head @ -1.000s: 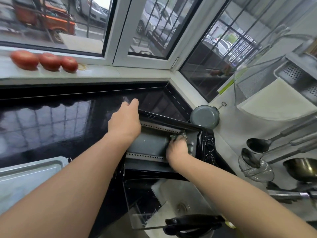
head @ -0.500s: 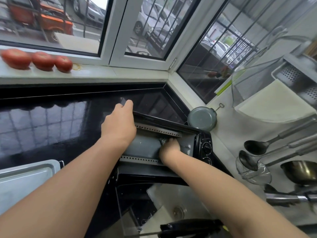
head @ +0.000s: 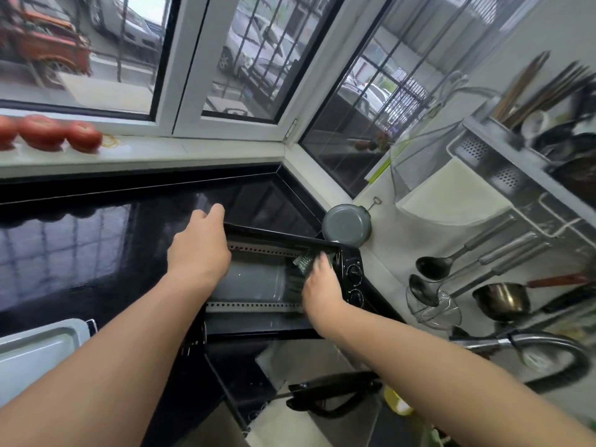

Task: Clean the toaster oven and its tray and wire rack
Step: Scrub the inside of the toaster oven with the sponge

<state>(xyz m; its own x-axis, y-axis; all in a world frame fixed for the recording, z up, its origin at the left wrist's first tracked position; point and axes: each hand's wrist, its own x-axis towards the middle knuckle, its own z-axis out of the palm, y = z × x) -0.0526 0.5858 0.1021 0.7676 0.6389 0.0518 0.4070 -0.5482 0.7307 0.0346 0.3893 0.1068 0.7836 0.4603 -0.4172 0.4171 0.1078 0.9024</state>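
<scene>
The small black toaster oven with its grey metal cavity sits tipped over the steel sink, its glass door hanging open below it. The left hand rests on the oven's upper left edge, fingers curled over the black rim and gripping it. The right hand is inside the cavity at its right end, beside the two black control knobs, pressing a dark green scouring pad against the inner wall (the hand is blurred, so how tightly the fingers close on the pad I cannot tell). Left of the oven, at the counter's near edge, lies the pale grey baking tray. Just behind the oven's right corner a round grey pan hangs on the wall.
</scene>
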